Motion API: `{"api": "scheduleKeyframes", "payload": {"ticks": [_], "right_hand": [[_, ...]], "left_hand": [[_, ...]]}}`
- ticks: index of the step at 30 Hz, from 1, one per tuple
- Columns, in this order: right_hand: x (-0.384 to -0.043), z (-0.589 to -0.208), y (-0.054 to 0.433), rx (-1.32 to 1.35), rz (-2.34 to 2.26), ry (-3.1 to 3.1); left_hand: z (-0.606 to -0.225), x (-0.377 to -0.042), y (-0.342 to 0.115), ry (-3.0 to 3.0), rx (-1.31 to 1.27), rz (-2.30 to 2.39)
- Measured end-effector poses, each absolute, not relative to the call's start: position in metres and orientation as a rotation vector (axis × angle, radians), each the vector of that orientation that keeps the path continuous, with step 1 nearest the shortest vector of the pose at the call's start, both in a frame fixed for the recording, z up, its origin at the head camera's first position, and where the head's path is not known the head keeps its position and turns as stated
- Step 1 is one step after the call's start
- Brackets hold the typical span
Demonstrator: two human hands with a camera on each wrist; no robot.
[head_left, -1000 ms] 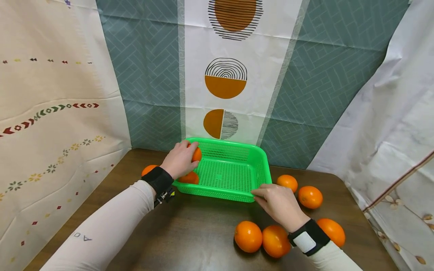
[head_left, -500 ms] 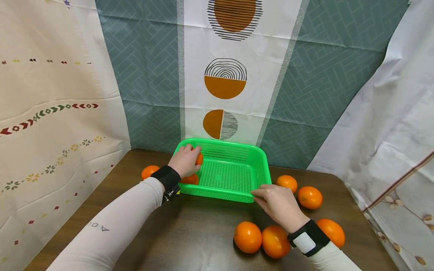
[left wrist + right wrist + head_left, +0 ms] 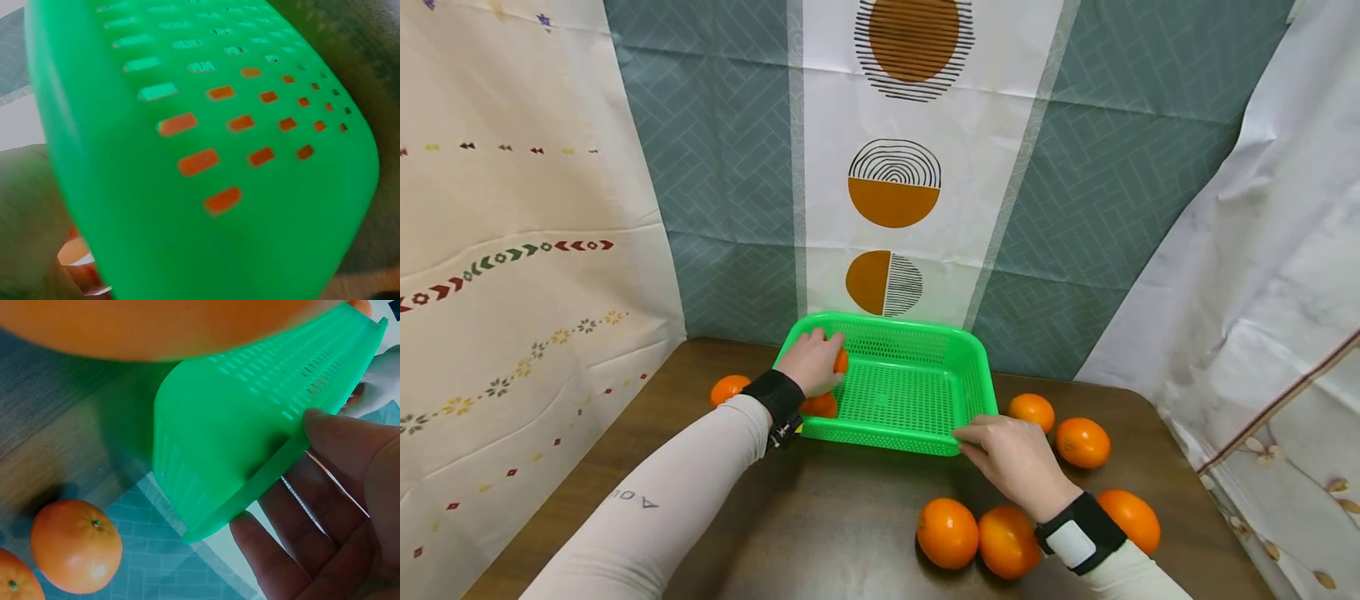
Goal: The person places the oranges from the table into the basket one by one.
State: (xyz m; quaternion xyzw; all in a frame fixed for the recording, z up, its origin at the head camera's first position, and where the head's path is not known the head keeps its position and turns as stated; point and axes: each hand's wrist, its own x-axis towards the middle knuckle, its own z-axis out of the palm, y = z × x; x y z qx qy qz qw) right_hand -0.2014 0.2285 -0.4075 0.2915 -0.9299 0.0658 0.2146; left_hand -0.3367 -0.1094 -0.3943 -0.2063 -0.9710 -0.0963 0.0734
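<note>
A green perforated plastic basket (image 3: 880,432) stands at the back of the table. Inside its left end, my left hand (image 3: 809,364) holds an orange (image 3: 842,361), fingers curled over the top. Another orange (image 3: 820,406) lies below it in the near left corner. In the left wrist view, orange skin (image 3: 199,162) shows through the holes of the basket wall (image 3: 144,206), which hides most of the left hand. My right hand (image 3: 1011,458) pinches the rim at the near right corner. The right wrist view shows its thumb (image 3: 334,434) on one side of the rim, fingers on the other.
Right of the basket are three oranges (image 3: 1082,442) by the table edge. Two more oranges (image 3: 948,533) sit touching in front of the right hand. A single orange (image 3: 728,389) rests left of the basket. A patterned cloth (image 3: 737,250) hangs close behind.
My left hand has moved slightly right and down into the basket with its orange. The right hand keeps its place on the rim. The head view has tilted slightly.
</note>
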Motion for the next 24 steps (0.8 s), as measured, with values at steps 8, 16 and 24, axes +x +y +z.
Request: {"api": "scheduleKeyframes", "payload": {"ticks": [8, 16, 24], "right_hand": [[-0.1998, -0.4058, 0.2279, 0.821, 0.176, -2.579], [-0.1995, -0.4053, 0.2263, 0.821, 0.168, -2.576], [-0.1966, -0.4064, 0.2252, 0.805, 0.173, -2.593]], "left_hand": [[-0.395, -0.3422, -0.1074, -3.018, -0.563, -0.271], [-0.3941, -0.3418, -0.1115, -3.073, -0.534, -0.259], [-0.4012, -0.3452, -0.1108, -3.075, -0.533, -0.201]]}}
